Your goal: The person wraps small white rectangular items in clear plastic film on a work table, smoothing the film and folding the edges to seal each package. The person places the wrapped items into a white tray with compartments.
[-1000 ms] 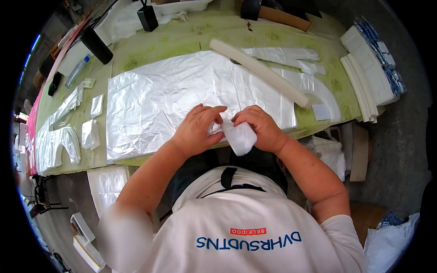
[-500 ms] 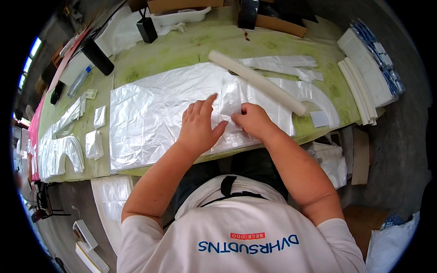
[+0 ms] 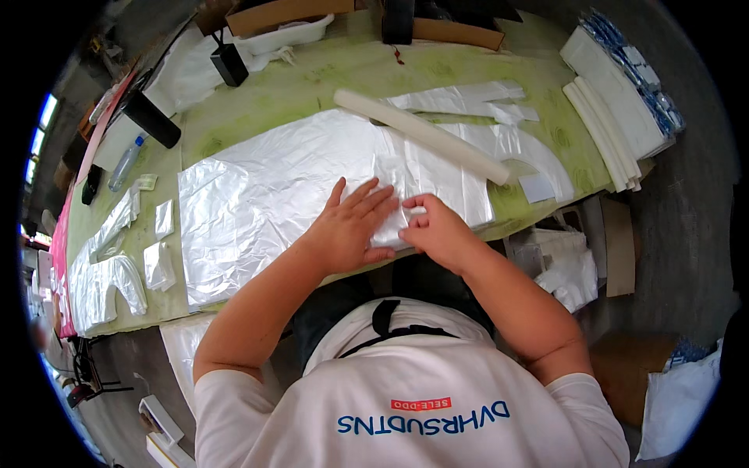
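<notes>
A large, shiny, translucent white plastic sheet [image 3: 257, 195] lies spread over the table in front of me, creased all over. A smaller folded piece of the same film [image 3: 388, 168] rests on its right part. My left hand [image 3: 351, 222] lies flat on this film, fingers stretched and thumb apart. Close beside it, my right hand [image 3: 437, 230] is low over the film near the table's front edge, its fingers curled toward the thumb. Whatever is between those fingertips is too small to make out. A long white roll [image 3: 421, 134] lies slantwise across the sheet's right part.
More plastic pieces [image 3: 105, 288] and small folded packets [image 3: 159, 265] lie at left, near a water bottle [image 3: 125, 164] and a black cylinder [image 3: 150, 118]. White rolls [image 3: 599, 136] and a stack of blue-and-white packages [image 3: 624, 86] stand at right. Cardboard boxes [image 3: 456, 33] line the back.
My left hand has moved right and flattened onto the film. My right hand has come slightly nearer to me, its fingers still curled. The folded film beneath them looks flatter.
</notes>
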Demonstrator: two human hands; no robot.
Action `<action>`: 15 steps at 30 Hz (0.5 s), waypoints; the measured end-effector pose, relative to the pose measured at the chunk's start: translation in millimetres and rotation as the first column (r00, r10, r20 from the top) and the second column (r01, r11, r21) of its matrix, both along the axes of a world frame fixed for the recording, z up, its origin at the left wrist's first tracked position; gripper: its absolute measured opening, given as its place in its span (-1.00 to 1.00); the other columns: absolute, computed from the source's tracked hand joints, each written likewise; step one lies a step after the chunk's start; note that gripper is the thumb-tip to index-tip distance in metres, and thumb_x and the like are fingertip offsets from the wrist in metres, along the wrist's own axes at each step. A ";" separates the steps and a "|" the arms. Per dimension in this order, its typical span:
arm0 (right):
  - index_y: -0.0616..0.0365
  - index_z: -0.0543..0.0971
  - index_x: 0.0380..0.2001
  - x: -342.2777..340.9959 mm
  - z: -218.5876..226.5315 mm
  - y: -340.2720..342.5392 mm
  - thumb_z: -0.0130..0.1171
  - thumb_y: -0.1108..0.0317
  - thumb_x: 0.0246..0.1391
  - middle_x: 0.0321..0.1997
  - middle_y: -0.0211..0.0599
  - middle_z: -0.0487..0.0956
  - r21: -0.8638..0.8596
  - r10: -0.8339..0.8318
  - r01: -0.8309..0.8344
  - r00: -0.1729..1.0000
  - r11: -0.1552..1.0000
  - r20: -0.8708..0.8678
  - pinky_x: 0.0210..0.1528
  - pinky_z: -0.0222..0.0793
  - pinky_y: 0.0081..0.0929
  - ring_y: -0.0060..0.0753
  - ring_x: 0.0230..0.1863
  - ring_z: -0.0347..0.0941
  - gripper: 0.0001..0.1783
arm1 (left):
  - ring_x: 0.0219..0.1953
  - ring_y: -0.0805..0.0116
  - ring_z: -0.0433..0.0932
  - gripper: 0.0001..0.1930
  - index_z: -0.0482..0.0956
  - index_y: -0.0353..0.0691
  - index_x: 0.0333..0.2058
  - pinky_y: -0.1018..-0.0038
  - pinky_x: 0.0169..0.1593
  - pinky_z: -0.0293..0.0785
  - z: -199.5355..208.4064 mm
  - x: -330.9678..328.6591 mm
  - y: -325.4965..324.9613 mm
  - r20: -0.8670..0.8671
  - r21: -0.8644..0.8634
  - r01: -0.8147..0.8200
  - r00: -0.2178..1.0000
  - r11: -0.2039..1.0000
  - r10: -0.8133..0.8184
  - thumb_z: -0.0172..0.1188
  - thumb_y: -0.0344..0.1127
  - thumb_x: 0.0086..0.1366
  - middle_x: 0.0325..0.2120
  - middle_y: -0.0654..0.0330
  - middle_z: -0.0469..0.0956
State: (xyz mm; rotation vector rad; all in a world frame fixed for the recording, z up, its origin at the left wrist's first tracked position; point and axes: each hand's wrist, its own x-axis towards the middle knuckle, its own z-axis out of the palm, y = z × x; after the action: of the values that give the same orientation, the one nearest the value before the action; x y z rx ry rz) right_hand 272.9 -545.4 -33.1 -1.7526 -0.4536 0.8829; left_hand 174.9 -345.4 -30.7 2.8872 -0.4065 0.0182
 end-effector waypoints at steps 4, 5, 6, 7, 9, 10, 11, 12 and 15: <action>0.17 0.45 0.03 -25.3 1.5 -38.3 0.28 0.46 0.11 -0.30 -0.43 0.53 0.078 0.013 -0.027 0.984 0.997 0.177 -0.24 0.41 -0.57 -0.63 -0.33 0.43 -0.59 | 0.48 0.04 0.06 -0.08 0.25 -0.11 0.36 -0.19 0.45 -0.14 6.3 -16.3 -14.0 -0.016 -0.075 0.082 0.996 0.994 -0.084 0.43 0.04 0.06 0.41 0.10 0.17; 0.13 0.49 -0.01 -24.6 4.2 -40.9 0.27 0.51 0.04 -0.13 -0.36 0.57 0.052 -0.009 -0.008 0.951 0.999 0.310 -0.07 0.44 -0.45 -0.44 -0.14 0.49 -0.60 | 0.47 0.04 0.06 -0.09 0.26 -0.11 0.36 -0.19 0.45 -0.14 5.4 -16.3 -14.0 -0.024 -0.070 0.082 0.996 0.994 -0.084 0.43 -0.01 0.05 0.41 0.10 0.17; 0.13 0.51 -0.02 -20.8 6.7 -40.7 0.27 0.52 0.01 -0.09 -0.35 0.58 0.085 0.007 -0.062 0.847 0.994 0.532 -0.01 0.42 -0.38 -0.35 -0.08 0.48 -0.59 | 0.47 0.04 0.07 -0.09 0.26 -0.11 0.36 -0.19 0.45 -0.14 4.6 -15.5 -13.3 -0.033 -0.066 0.082 0.996 0.994 -0.084 0.44 -0.07 0.04 0.42 0.10 0.16; 0.12 0.52 -0.04 -13.0 10.3 -39.4 0.26 0.53 -0.03 -0.05 -0.34 0.58 0.106 0.004 -0.118 0.688 0.987 0.725 0.05 0.40 -0.31 -0.26 -0.03 0.47 -0.58 | 0.47 0.04 0.07 -0.10 0.26 -0.11 0.36 -0.20 0.45 -0.14 5.1 -13.7 -12.9 -0.037 -0.058 0.086 0.995 0.995 -0.088 0.44 -0.13 0.03 0.42 0.10 0.16; 0.09 0.58 -0.10 -1.5 14.2 -34.6 0.26 0.50 -0.18 0.05 -0.30 0.59 0.056 0.053 -0.222 0.455 0.973 0.889 0.19 0.32 -0.13 -0.04 0.12 0.38 -0.55 | 0.44 0.03 0.13 -0.16 0.32 -0.11 0.32 -0.17 0.44 -0.07 4.3 -14.9 -10.2 -0.020 -0.119 0.059 0.998 0.991 -0.062 0.42 -0.25 0.01 0.38 0.09 0.22; 0.08 0.59 -0.12 3.2 11.8 -34.5 0.26 0.50 -0.18 0.03 -0.31 0.60 -0.009 0.118 -0.249 0.424 0.968 0.898 0.15 0.34 -0.15 -0.06 0.09 0.41 -0.57 | 0.43 0.03 0.16 -0.19 0.36 -0.11 0.30 -0.16 0.43 -0.03 4.0 -13.7 -9.2 -0.011 -0.149 0.049 0.999 0.988 -0.051 0.40 -0.31 0.00 0.36 0.08 0.25; 0.07 0.59 -0.14 7.6 6.4 -35.3 0.27 0.49 -0.18 0.01 -0.33 0.61 -0.075 0.183 -0.274 0.390 0.959 0.902 0.10 0.35 -0.16 -0.07 0.06 0.43 -0.59 | 0.40 0.03 0.20 -0.24 0.40 -0.11 0.26 -0.13 0.42 0.01 3.0 -11.4 -9.3 0.013 -0.200 0.006 1.000 0.980 -0.003 0.38 -0.34 0.00 0.30 0.08 0.30; 0.06 0.60 -0.15 11.2 4.0 -36.1 0.27 0.48 -0.18 -0.01 -0.35 0.62 -0.141 0.247 -0.298 0.355 0.944 0.902 0.06 0.37 -0.17 -0.09 0.03 0.45 -0.60 | 0.38 0.03 0.24 -0.29 0.44 -0.11 0.22 -0.10 0.41 0.06 1.3 -8.9 -9.1 0.034 -0.250 -0.036 0.998 0.968 0.046 0.36 -0.37 0.00 0.25 0.07 0.36; 0.01 0.63 -0.19 16.5 4.7 -33.2 0.29 0.47 -0.21 -0.10 -0.39 0.65 -0.098 0.224 -0.325 0.377 0.940 0.899 -0.03 0.39 -0.17 -0.09 -0.05 0.49 -0.62 | 0.29 0.02 0.35 -0.44 0.56 -0.13 0.08 0.00 0.37 0.19 -4.9 -8.5 -14.9 0.125 -0.288 -0.142 0.975 0.947 0.184 0.32 -0.43 0.02 0.09 0.07 0.48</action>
State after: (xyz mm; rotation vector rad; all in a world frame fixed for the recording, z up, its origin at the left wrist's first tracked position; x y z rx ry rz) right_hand 289.5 -578.5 -28.4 -1.9762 -1.5338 -0.0142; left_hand 166.4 -360.3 -35.6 2.6395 -0.1710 0.2979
